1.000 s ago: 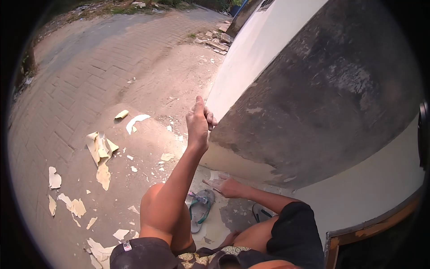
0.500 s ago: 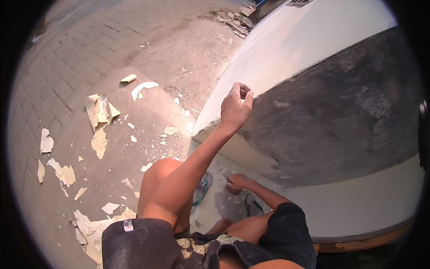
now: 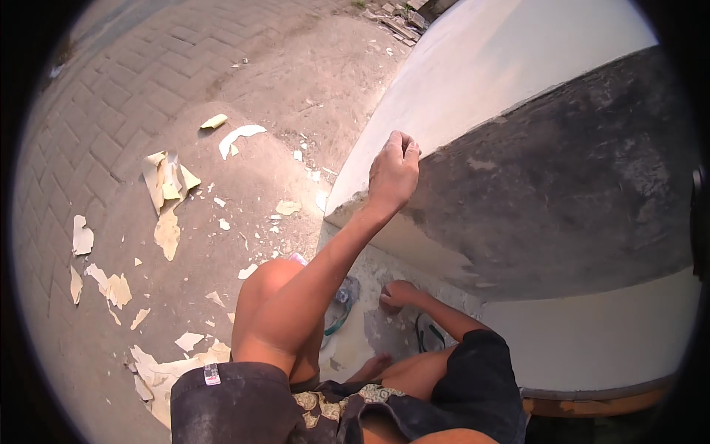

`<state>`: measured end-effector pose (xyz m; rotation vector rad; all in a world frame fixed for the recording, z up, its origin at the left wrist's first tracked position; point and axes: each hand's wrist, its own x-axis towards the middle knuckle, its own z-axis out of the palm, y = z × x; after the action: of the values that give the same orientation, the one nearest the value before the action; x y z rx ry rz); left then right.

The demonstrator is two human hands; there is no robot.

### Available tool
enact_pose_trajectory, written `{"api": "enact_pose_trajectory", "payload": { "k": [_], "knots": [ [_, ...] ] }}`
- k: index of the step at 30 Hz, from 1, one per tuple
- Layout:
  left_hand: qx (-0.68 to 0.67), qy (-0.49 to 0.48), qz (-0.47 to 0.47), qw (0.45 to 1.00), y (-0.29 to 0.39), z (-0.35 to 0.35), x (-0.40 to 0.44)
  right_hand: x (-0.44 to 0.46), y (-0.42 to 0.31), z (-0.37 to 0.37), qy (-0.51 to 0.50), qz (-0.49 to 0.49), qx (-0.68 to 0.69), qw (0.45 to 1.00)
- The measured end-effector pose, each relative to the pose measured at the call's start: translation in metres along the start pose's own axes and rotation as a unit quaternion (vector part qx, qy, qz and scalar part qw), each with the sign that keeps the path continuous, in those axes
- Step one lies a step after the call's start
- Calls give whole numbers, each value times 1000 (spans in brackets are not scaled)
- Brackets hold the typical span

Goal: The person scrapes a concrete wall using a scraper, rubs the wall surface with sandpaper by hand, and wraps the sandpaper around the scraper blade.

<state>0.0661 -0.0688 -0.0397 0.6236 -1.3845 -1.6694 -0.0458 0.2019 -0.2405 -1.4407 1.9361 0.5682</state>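
My left hand (image 3: 396, 172) is raised in front of the wall, fingers closed in a pinch. It appears near the border between the white paint layer (image 3: 473, 81) and the dark bare patch (image 3: 555, 177). Whether a sliver of paint sits between the fingertips is too small to see. Lower down, my right hand (image 3: 399, 293) is curled closed above the grey ledge at the wall's foot. A dark shape shows beneath its fingers; I cannot tell if it is shadow or something held.
Torn paint sheets (image 3: 166, 181) and flakes (image 3: 111, 287) litter the ground to the left. Brick paving (image 3: 111, 111) lies beyond. Rubble (image 3: 399, 26) is piled at the wall's far end. Sandals (image 3: 429, 337) are by my feet, and a brown-orange edge (image 3: 599, 405) runs along the lower right.
My left hand's fingers have drawn closer together at about the same spot. My right hand has shifted slightly up and right in view, and the camera view has moved a little.
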Motion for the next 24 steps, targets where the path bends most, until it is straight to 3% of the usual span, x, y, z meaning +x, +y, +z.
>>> {"api": "enact_pose_trajectory", "payload": {
  "k": [9,14,20,22,24],
  "knots": [
    [-3,-7,-9,1000,-2,3,1,-2,-8,-7,-1,-11,11,1000],
    [24,-8,-18,1000,-9,1,5,-13,-24,-27,39,-25,82,996],
    [-29,-37,-39,998,-4,-11,10,-65,-53,-142,25,32,229,973],
    [-38,-106,-39,993,1,-13,9,-94,-52,-168,117,-58,407,904],
    [-21,-195,-35,980,18,-15,1,-130,-67,-208,161,-89,521,834]
  ]
}}
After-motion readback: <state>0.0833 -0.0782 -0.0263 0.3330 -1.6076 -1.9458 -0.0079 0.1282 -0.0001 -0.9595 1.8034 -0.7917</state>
